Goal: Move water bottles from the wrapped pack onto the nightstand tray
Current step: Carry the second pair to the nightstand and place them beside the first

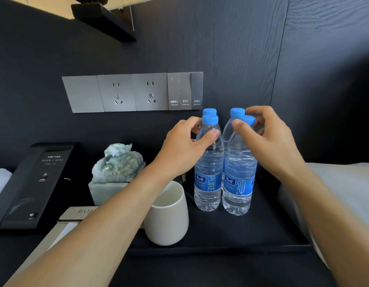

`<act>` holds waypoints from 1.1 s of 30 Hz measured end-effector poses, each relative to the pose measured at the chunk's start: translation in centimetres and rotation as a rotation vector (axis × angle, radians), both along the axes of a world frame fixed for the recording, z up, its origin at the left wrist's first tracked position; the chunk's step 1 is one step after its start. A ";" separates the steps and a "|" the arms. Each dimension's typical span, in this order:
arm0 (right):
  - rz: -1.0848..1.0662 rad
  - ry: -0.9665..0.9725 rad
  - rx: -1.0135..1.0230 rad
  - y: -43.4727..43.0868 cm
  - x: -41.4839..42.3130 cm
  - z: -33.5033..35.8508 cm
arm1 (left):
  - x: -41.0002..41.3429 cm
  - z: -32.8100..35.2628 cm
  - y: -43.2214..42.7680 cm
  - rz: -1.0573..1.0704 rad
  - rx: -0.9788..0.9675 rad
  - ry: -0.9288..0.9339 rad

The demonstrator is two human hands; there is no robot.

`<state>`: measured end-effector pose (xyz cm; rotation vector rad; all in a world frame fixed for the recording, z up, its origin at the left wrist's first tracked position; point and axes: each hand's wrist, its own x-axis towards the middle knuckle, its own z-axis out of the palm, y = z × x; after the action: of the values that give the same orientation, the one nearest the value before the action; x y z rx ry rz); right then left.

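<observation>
Several clear water bottles with blue caps and blue labels stand upright in two rows on the black tray [220, 248]. My left hand [185, 146] grips the neck of the front left bottle [208, 179], just under its cap. My right hand [270, 137] pinches the cap and neck of the front right bottle [238, 183]. Behind them stand two more bottles, of which mostly the caps show: the back left bottle [209, 111] and the back right bottle [237, 112]. The wrapped pack is out of view.
A white cup [169, 220] stands on the tray, left of the bottles, under my left forearm. Further left are a pale green stone carving [117, 168], a black phone unit [32, 183] and a notepad [76, 214]. Wall sockets and switches [134, 92] sit behind. A white pillow [345, 183] lies right.
</observation>
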<state>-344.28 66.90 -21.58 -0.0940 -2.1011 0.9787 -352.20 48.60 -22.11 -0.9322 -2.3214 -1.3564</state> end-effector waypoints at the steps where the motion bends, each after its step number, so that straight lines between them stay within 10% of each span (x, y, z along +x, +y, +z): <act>1: 0.017 -0.008 0.001 0.2 0.1 0.2 | 0.0 -0.1 -0.1 -0.004 0.006 -0.005; 33: 0.119 -0.063 -0.039 1.1 -0.1 0.4 | 1.0 -0.2 0.6 0.093 -0.029 -0.008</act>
<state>-344.38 68.04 -21.18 -0.0202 -2.1660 1.1007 -351.17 49.22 -22.31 -0.8183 -2.3647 -1.2948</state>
